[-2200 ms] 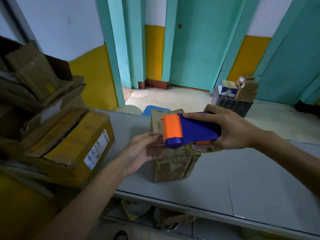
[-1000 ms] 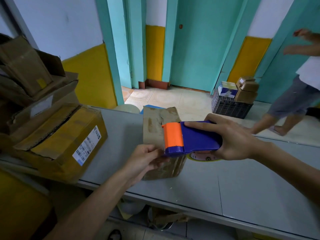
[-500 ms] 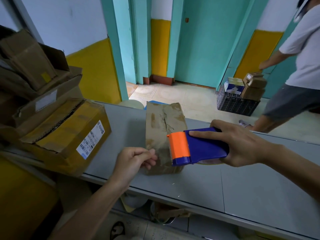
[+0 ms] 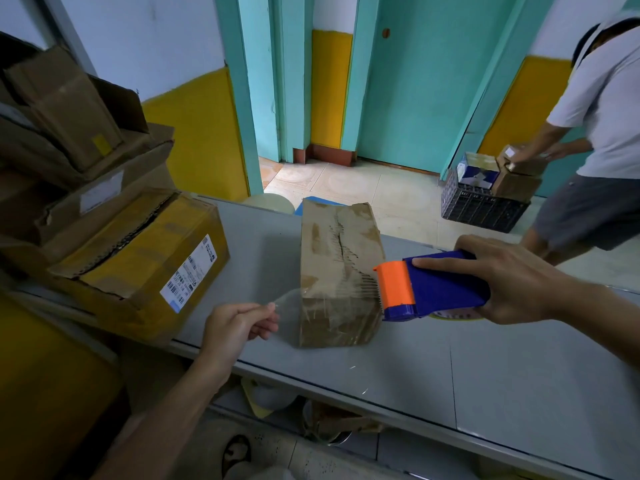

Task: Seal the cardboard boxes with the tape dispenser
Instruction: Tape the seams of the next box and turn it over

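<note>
A worn brown cardboard box [image 4: 337,258] lies on the grey table [image 4: 485,368], its top seam cracked. My right hand [image 4: 512,278] grips the blue and orange tape dispenser [image 4: 433,285] at the box's right side, near its front end. My left hand [image 4: 239,327] pinches the free end of the clear tape [image 4: 287,299] to the left of the box. The clear strip stretches from my fingers across the box's front end to the dispenser's orange head.
Several stacked cardboard boxes, the nearest a yellow-taped box [image 4: 138,261], fill the table's left end. Beyond the table a person in a white shirt [image 4: 602,133] bends over small boxes on a black crate [image 4: 481,202] on the floor. Clutter lies under the table.
My left hand has pulled the tape end out to the left, away from the box. The dispenser has moved right, off the box top. The person at the back reached the crate.
</note>
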A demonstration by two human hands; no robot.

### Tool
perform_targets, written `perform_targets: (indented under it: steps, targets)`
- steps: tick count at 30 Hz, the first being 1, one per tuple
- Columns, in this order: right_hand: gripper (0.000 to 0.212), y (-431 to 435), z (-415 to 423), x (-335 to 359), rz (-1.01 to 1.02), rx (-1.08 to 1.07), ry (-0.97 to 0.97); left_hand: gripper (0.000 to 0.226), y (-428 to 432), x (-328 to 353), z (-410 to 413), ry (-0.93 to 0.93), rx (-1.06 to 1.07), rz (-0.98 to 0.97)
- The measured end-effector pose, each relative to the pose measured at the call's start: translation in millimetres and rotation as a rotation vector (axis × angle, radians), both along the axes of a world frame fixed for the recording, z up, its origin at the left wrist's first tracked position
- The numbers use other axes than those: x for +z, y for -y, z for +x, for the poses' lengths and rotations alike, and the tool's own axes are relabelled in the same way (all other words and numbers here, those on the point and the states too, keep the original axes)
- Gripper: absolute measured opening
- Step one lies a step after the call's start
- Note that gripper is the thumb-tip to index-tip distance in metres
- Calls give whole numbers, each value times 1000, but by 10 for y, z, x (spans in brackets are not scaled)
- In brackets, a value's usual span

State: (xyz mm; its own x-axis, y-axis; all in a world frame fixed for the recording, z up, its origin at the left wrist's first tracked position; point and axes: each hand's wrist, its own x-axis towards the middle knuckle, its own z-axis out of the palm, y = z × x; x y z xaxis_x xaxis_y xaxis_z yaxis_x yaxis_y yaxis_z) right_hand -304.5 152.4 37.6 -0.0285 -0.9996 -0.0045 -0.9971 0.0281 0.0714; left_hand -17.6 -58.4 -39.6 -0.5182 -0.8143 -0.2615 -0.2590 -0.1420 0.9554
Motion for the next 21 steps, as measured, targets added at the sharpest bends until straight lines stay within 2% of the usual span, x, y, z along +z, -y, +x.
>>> perform_targets:
  steps: [7,12,14,16,18,19,21]
  targets:
    - [91,51,-64,-55,59,-40,19,22,-14,-132,-108,-1,4,9]
    - [84,111,-62,-116,72,-23,65,23,-50,-246,-193,104,-50,110]
    - [85,124,-67,-137,67,-11,71,27,-29,-268,-246,219,-127,159]
    - [86,128,-97,-132,56,1,54,43,-5,-353,-252,469,-295,135]
    - [86,116,-113,-118,66,-5,44,42,34,-436,-180,636,-388,78]
    - [86,113,-114,-117,70,-15,42,33,81,-414,-158,626,-358,51]
    - [84,121,-121,-135,72,-16,59,21,176,-235,-157,479,-207,-85]
